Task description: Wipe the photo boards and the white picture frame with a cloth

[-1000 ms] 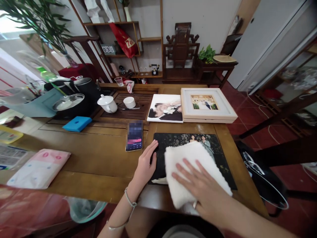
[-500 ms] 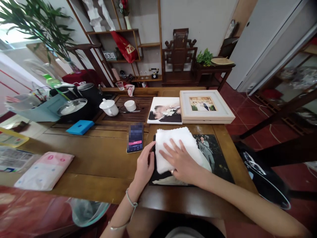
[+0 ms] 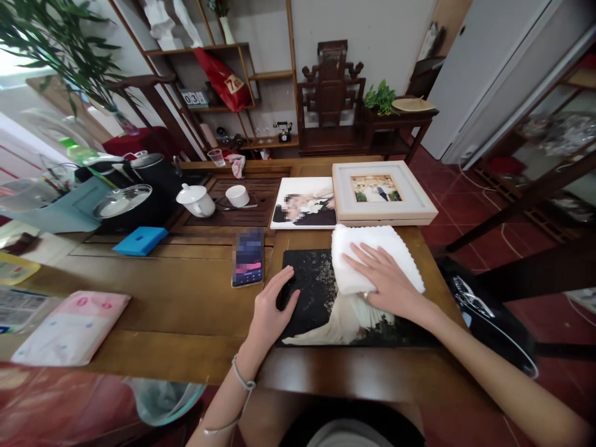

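A dark photo panel lies flat at the front of the table, showing a long pale dress. Over its right part rests a folded white towel, which hides the upper right of the picture. My right hand presses flat on the towel with its fingers stretched out. At the panel's left edge is my left hand, open, thumb and fingers apart, fingertips on or beside the border. A phone with a lit screen lies just beyond my left hand.
Behind the panel lie a white-edged photo print and a pale picture frame. A teapot and a cup stand on a tea tray. Further left are a blue box and a pink-and-white tissue pack.
My right hand has slid the towel right across the panel, uncovering its left part and covering the standing figure at right. My left hand stays at the left edge. The view has shifted slightly.
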